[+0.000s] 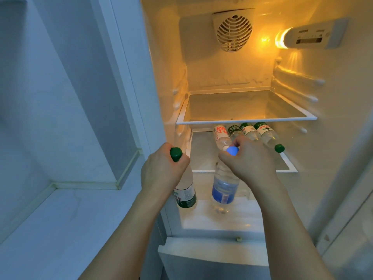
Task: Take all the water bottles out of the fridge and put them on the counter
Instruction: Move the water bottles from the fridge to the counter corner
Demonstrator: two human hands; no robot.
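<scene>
My left hand point(161, 170) grips the neck of a green-capped, green-labelled water bottle point(185, 195), held upright at the fridge's left front edge. My right hand point(248, 158) holds a blue-capped, blue-labelled bottle point(224, 190) by its neck, upright in front of the middle shelf point(201, 170). On that shelf lie several more bottles on their sides: one with a red-lettered label point(221, 136), one with a dark label point(235, 131), and two green-labelled ones point(250, 131) point(267, 135), the rightmost showing its green cap.
The open fridge has a bare upper glass shelf point(246, 118), a fan vent and a lit lamp at the back. A white counter point(66, 219) lies to the left, below a white wall. A drawer front point(212, 253) sits under the lower shelf.
</scene>
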